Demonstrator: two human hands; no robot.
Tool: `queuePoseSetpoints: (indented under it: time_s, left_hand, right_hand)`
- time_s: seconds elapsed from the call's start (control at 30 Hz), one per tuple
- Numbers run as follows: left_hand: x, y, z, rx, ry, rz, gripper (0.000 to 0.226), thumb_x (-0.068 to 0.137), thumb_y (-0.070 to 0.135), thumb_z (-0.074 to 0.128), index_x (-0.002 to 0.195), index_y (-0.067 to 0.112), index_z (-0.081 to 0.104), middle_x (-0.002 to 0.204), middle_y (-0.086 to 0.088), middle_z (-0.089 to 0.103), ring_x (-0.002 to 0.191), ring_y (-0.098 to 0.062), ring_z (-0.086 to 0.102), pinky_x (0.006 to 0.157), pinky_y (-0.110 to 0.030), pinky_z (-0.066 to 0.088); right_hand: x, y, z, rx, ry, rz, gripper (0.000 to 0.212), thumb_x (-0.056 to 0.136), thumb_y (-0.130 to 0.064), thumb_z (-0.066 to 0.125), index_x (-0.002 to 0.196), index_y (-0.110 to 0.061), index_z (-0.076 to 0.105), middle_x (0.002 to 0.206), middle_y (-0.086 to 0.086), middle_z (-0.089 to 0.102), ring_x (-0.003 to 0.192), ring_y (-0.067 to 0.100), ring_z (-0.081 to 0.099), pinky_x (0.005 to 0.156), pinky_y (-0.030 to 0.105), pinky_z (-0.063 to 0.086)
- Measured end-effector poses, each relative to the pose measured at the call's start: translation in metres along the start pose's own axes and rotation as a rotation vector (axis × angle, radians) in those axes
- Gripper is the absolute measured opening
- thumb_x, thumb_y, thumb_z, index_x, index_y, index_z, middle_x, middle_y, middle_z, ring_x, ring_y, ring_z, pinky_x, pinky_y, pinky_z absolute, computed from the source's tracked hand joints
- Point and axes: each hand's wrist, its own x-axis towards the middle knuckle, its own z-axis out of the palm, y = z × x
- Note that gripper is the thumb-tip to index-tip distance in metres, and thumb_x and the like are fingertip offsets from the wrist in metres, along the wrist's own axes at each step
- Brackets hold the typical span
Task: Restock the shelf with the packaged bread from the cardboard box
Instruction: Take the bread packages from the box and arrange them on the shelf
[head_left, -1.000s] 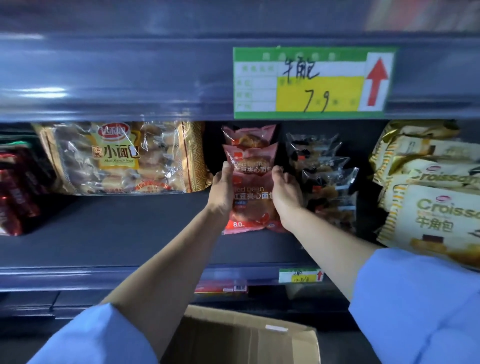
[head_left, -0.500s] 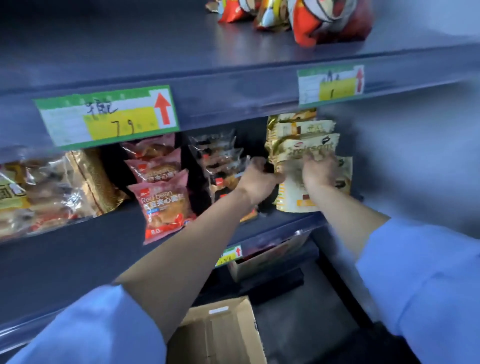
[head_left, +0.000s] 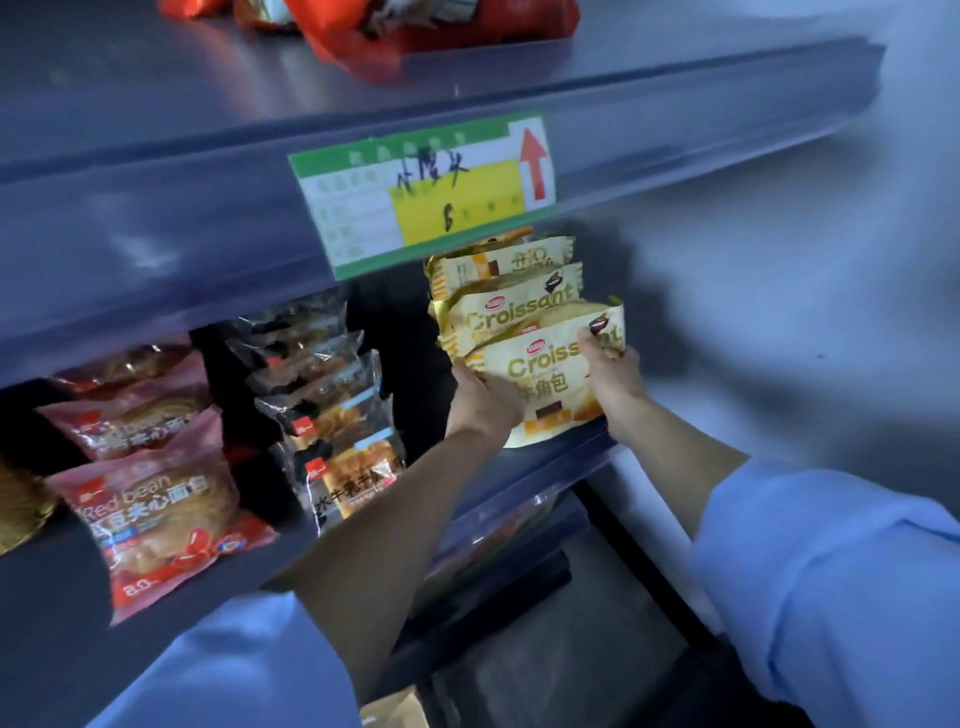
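Note:
A row of gold and white croissant packs stands at the right end of the dark shelf. My left hand grips the left side of the front croissant pack, and my right hand grips its right side. Both hands hold this pack upright against the ones behind it. To the left stand a row of dark clear-wrapped bread packs and a row of pink red bean bread packs. Only a corner of the cardboard box shows at the bottom edge.
A green and yellow price tag hangs on the front lip of the shelf above. Orange snack bags lie on that upper shelf. A grey wall bounds the shelf on the right. A lower shelf with more goods sits below.
Both hands left the red bean bread packs and moved right to the croissant row. They now grip the front croissant pack, and my view has swung right and closer.

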Motion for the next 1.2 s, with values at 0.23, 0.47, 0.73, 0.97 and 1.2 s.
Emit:
queuePoseSetpoints:
  time_s: [0.23,0.47,0.73,0.97,1.2]
  left_hand:
    - [0.021,0.006,-0.006,-0.153,0.074,-0.051,0.127,0.06,0.029,0.088,0.149,0.017,-0.001,0.153,-0.007,0.016,0.142,-0.026,0.024,0.115,-0.046,0.029]
    - [0.034,0.003,0.003,-0.392,-0.111,-0.036,0.115,0.051,0.023,0.091,0.133,0.036,0.012,0.132,0.0,0.05,0.123,-0.022,0.052,0.106,-0.049,0.043]
    - [0.03,0.003,-0.007,-0.37,-0.116,-0.002,0.161,0.022,0.055,0.092,0.147,0.032,-0.007,0.149,0.0,0.038,0.136,-0.021,0.04,0.112,-0.048,0.036]
    - [-0.003,0.008,-0.024,-0.329,-0.081,0.004,0.121,0.068,0.026,0.084,0.15,0.026,-0.006,0.155,-0.004,0.022,0.141,-0.022,0.029,0.108,-0.033,0.03]
    - [-0.057,0.01,-0.058,-0.25,-0.078,0.031,0.109,0.076,0.019,0.077,0.152,0.02,-0.002,0.158,-0.007,0.016,0.144,-0.023,0.024,0.115,-0.035,0.027]
  right_hand:
    - [0.018,-0.009,-0.006,0.119,0.011,-0.036,0.063,0.087,-0.066,0.037,0.128,-0.022,0.052,0.118,0.004,0.066,0.103,0.025,0.064,0.093,0.042,0.051]
    - [0.038,-0.018,-0.01,0.203,-0.054,0.023,0.054,0.089,-0.066,0.037,0.106,-0.021,0.063,0.089,0.002,0.071,0.082,0.019,0.068,0.083,0.036,0.055]
    - [0.036,-0.014,-0.012,0.232,0.09,-0.049,0.048,0.09,-0.062,0.038,0.096,-0.021,0.061,0.102,0.002,0.069,0.091,0.02,0.066,0.085,0.036,0.054]
    - [0.004,-0.02,-0.008,0.259,0.25,-0.172,0.085,0.065,-0.073,0.036,0.124,-0.016,0.057,0.122,0.007,0.064,0.109,0.026,0.063,0.094,0.045,0.052]
    - [-0.052,-0.036,-0.003,0.211,0.342,-0.275,0.051,0.086,-0.05,0.039,0.109,-0.012,0.063,0.112,0.012,0.067,0.106,0.032,0.062,0.096,0.049,0.048]
